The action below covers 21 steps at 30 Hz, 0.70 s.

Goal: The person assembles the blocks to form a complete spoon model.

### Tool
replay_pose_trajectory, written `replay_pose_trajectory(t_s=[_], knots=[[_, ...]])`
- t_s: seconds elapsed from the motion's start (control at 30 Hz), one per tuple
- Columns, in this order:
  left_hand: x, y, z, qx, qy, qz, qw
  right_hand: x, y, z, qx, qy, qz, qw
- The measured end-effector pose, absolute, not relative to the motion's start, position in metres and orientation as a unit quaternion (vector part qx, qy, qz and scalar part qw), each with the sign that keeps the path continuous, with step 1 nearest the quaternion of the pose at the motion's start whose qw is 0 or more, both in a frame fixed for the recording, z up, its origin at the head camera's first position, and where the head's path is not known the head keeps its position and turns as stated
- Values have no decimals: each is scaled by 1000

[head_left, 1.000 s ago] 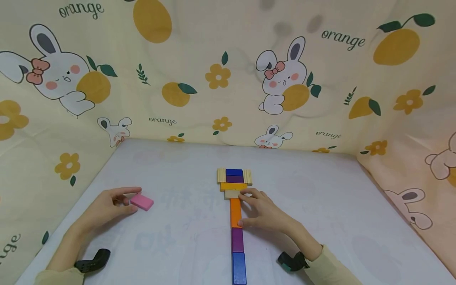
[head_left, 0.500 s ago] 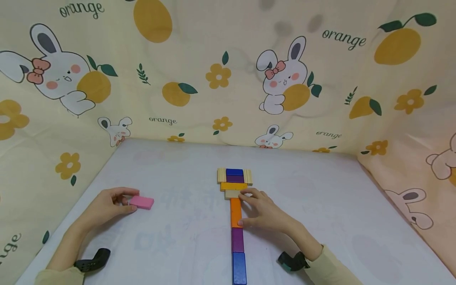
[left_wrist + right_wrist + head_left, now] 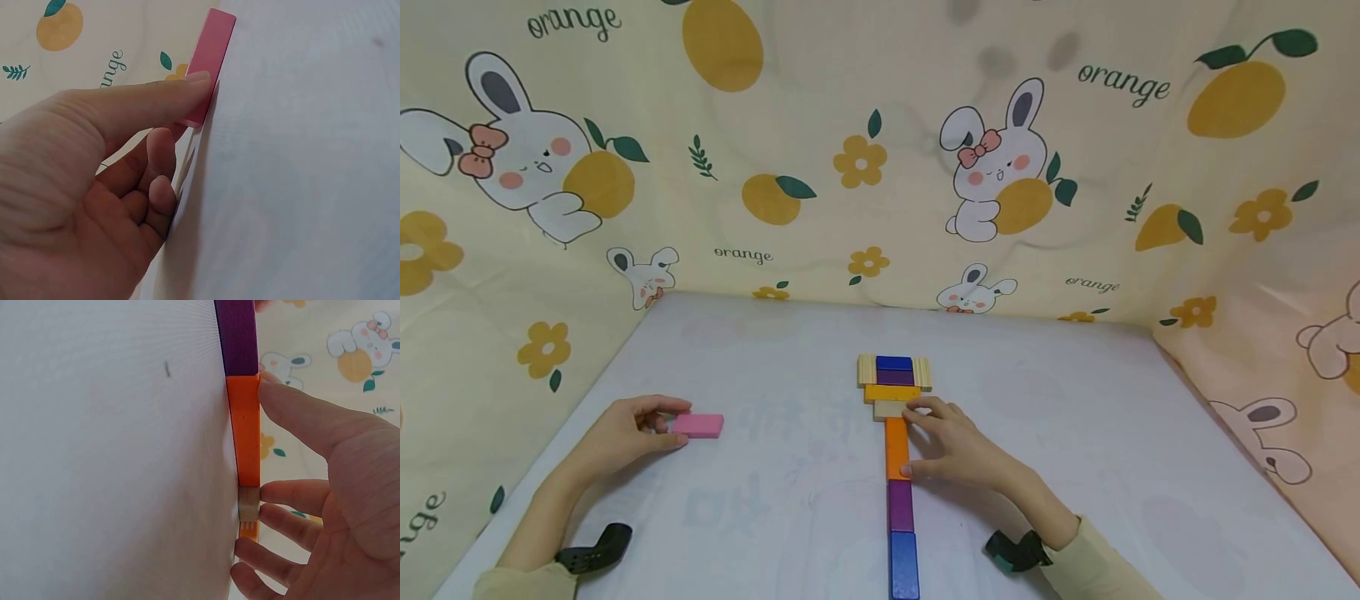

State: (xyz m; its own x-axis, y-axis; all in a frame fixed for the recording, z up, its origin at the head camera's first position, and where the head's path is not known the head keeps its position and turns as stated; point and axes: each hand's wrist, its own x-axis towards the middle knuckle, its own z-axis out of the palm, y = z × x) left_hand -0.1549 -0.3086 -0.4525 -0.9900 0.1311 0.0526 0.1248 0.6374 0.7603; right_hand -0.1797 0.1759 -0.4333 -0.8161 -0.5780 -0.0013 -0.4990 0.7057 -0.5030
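Between thumb and fingers, my left hand (image 3: 625,433) pinches a pink block (image 3: 700,426) at its near end, low over the left of the table. The left wrist view shows the thumb across this pink block (image 3: 215,40). My right hand (image 3: 962,446) rests beside a row of blocks. Its thumb touches the orange block (image 3: 897,448) near the joint with a purple block (image 3: 900,505), and its forefinger touches a plain wooden block (image 3: 887,409). The right wrist view has the fingers spread apart along the row, the orange block (image 3: 245,431) uncovered between them.
Nearest in the row lies a blue block (image 3: 905,565). Beyond the plain wooden block come a yellow-orange block (image 3: 891,392), a dark purple block (image 3: 895,377) and a dark blue block (image 3: 893,363), with ribbed pale blocks (image 3: 866,370) on both sides. A patterned cloth (image 3: 812,275) surrounds the white tabletop.
The pink block has turned in my left fingers from slanting to lying straight sideways, pointing right. My right hand and the row of blocks have stayed put.
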Motion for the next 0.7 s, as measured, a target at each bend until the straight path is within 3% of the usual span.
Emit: replay_pose_trajectory(t_s=[0.7], knots=[[-154, -308, -451, 53, 913, 404, -6, -181, 176, -436, -301, 919, -245, 70]])
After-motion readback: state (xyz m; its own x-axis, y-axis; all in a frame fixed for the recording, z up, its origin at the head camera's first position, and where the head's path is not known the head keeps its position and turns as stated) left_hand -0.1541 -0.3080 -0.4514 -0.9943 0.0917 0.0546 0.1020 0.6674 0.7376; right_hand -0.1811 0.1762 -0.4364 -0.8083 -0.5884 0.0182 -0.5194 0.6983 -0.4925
